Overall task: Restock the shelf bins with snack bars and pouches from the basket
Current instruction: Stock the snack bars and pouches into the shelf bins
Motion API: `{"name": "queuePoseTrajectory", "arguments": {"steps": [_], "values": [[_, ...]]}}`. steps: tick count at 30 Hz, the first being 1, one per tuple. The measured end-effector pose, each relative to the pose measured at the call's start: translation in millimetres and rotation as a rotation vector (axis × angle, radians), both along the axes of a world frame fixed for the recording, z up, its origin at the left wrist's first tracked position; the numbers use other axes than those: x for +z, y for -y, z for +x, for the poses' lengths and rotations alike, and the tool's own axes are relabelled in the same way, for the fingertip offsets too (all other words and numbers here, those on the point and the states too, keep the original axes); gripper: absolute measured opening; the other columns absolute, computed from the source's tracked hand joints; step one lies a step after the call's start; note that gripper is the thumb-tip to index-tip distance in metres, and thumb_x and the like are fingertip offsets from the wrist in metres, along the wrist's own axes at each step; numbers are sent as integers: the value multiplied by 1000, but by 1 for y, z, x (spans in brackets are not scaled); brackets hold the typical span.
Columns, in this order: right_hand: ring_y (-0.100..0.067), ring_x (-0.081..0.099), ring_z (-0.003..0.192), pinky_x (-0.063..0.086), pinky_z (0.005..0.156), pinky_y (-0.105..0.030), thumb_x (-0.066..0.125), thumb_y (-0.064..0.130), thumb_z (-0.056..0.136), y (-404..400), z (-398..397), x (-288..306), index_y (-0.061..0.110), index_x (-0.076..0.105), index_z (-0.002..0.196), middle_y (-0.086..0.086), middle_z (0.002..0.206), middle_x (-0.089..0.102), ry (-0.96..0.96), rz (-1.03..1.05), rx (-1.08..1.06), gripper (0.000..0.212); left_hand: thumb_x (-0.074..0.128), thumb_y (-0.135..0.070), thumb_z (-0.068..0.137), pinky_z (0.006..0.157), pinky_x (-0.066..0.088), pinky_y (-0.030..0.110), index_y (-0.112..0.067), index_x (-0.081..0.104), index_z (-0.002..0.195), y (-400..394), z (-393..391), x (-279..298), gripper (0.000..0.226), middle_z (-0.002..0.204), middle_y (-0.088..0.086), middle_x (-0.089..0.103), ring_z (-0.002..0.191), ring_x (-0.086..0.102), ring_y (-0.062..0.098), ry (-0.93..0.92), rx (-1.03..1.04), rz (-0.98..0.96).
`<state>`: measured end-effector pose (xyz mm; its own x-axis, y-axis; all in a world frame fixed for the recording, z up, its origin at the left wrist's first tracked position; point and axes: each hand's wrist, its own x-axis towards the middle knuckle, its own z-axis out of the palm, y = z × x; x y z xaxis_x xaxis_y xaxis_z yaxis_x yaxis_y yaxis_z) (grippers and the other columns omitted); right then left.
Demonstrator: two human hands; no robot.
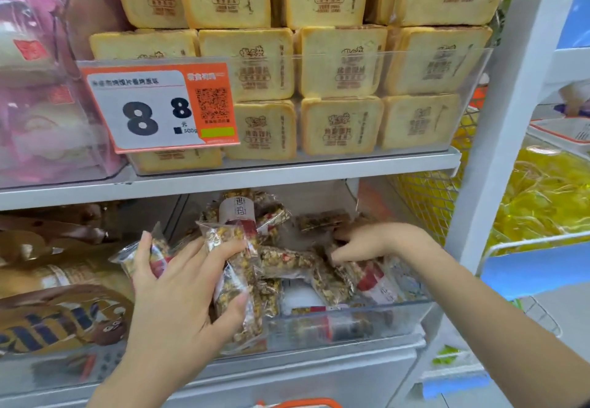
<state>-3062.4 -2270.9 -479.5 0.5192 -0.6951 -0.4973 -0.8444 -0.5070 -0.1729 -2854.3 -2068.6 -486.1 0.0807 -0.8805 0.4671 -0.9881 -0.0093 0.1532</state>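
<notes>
White store shelving fills the view, two tiers deep, with a clear bin [367, 321] on the lower tier holding a loose heap of cellophane-wrapped granola bars [287, 260].

At the bin's 8 o'clock corner, the left hand [178, 296] is closed around a small bundle of bars [236, 276], fingers wrapped over the top and thumb underneath. The bundle's long axis runs roughly 12 to 6 o'clock, tilted over the bin's front wall, so part of it hangs outside the rim. The right hand [367, 243] reaches in from 4 o'clock, fingers curled down into the heap near the bin's back right; whether it pinches a bar or only pushes them aside I cannot tell.

The heap lies at 2 o'clock from the left hand's grip, just beside it, so the left hand is the nearer one for dropping its load. Judging by the task, the bundle needs to tip forward and inward over the front wall. Open room sits at the bin's rear, toward 12 o'clock, where bare bin floor shows; the shelf board [223, 180] above caps the headroom.

Outward at 9 o'clock, brown snack bags [60, 318] crowd the neighbouring bin. Above, toast-slice packs [338, 65] stack behind an orange price tag [159, 107]. An orange basket handle [300, 404] peeks in at 6 o'clock.
</notes>
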Motion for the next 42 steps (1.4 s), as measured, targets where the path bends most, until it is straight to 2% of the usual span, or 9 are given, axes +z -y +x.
{"name": "queuePoseTrajectory", "arguments": {"steps": [5,9,13,17,22,25,30,36,42], "values": [[-24,59,92,44,84,-34,44,60,77,-7,-9,13,16,62,96,-10,109,65,32,141,-34,51,36,-50,81,113,0,52,-33,53,119,0,-1,1,45,82,-10,62,102,44,11,4,-1,6],[-11,59,87,49,83,-28,48,22,96,19,1,15,20,63,115,-1,121,63,394,-189,-153,25,37,-49,80,113,0,52,-32,54,119,0,-1,1,46,79,-10,60,101,45,12,13,14,16],[-24,56,117,49,77,-26,44,-7,91,52,11,-13,23,48,136,-6,144,44,263,-333,-156,54,37,-48,80,114,-1,52,-31,54,119,0,-2,0,46,74,-13,55,99,45,11,3,16,14],[-23,59,102,48,78,-29,57,9,89,57,12,-35,22,46,135,-8,133,54,199,-301,-119,49,36,-48,81,115,3,55,-31,54,120,0,-1,-1,46,68,-15,47,93,50,11,-1,4,2],[-17,49,72,37,55,-24,64,16,86,61,9,-45,20,50,118,-5,106,57,286,-366,-132,35,37,-48,80,115,0,53,-31,54,119,-1,-1,-1,46,75,-12,55,100,47,11,-12,-7,-7],[-16,47,81,33,61,-23,62,14,88,66,10,-45,15,54,113,-4,98,56,467,-413,-139,26,37,-48,80,115,2,55,-32,54,120,-1,-2,-2,46,75,-15,52,97,51,12,-7,-2,3],[-16,58,99,45,82,-31,65,30,87,70,16,-42,15,59,117,2,107,63,903,-187,-266,34,37,-48,80,114,4,56,-31,53,120,-1,-1,-2,46,69,-15,44,92,54,13,5,7,-9],[-19,57,113,41,85,-19,42,12,99,72,17,-35,9,65,114,-4,117,63,991,-90,-361,27,36,-48,81,114,5,57,-29,54,120,-1,-2,-2,46,66,-12,38,91,59,20,25,19,-16],[-15,56,105,39,80,-24,58,42,90,68,13,-34,16,58,117,5,106,58,842,48,-449,38,35,-48,82,112,9,61,-29,53,119,0,-3,-2,45,64,-17,36,78,56,14,15,18,-35]]}}
